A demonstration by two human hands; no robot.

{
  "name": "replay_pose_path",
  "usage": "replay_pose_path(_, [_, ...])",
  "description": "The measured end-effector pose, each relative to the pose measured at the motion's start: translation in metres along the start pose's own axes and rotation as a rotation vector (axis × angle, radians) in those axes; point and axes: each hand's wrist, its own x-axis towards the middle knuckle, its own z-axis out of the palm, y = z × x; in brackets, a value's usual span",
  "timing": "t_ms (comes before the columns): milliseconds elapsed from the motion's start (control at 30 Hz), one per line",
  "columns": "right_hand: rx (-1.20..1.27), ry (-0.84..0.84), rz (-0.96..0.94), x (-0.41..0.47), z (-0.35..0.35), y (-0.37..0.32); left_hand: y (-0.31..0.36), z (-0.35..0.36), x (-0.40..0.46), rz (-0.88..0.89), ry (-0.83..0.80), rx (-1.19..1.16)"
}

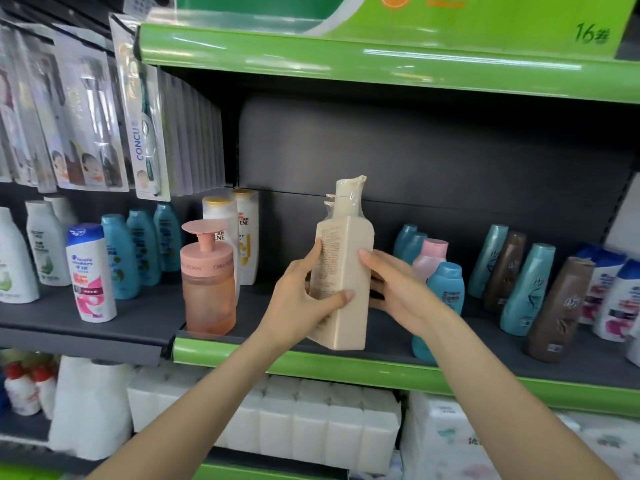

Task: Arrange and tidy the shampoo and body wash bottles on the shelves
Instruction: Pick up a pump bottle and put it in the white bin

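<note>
A tall cream pump bottle (349, 258), wrapped in clear film with others behind it, stands tilted over the front of the dark shelf (388, 332). My left hand (304, 292) grips its lower left side, thumb across the front. My right hand (398, 285) holds its right side, fingers curled behind it. A pink pump bottle (207, 278) stands to the left. A small blue bottle (446, 289) and a pink one (429, 258) sit right behind my right hand.
Teal and brown bottles (550, 299) lean at the right. A white-and-blue bottle (91, 271), teal bottles (121, 258) and white bottles fill the left shelf. Toothbrush packs (142, 109) hang above left. Tissue packs (311, 420) lie under the green shelf edge (346, 368).
</note>
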Motion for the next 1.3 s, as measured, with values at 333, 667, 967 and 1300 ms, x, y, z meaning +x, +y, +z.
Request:
replay_pose_path(333, [-0.069,0.198,-0.153,0.007,0.016,-0.007,0.001,-0.009,0.007,0.083,-0.146,-0.075])
replay_pose_path(667, [-0.129,0.281,-0.138,0.002,0.012,-0.012,0.000,-0.005,0.015,0.012,0.082,0.042])
replay_pose_path(967, [0.017,0.025,-0.056,0.014,-0.005,0.007,-0.024,-0.011,0.024,-0.028,-0.145,-0.224])
replay_pose_path(1300, [-0.110,0.156,-0.102,0.027,0.001,0.029,-0.044,-0.016,0.036,-0.071,-0.183,-0.093])
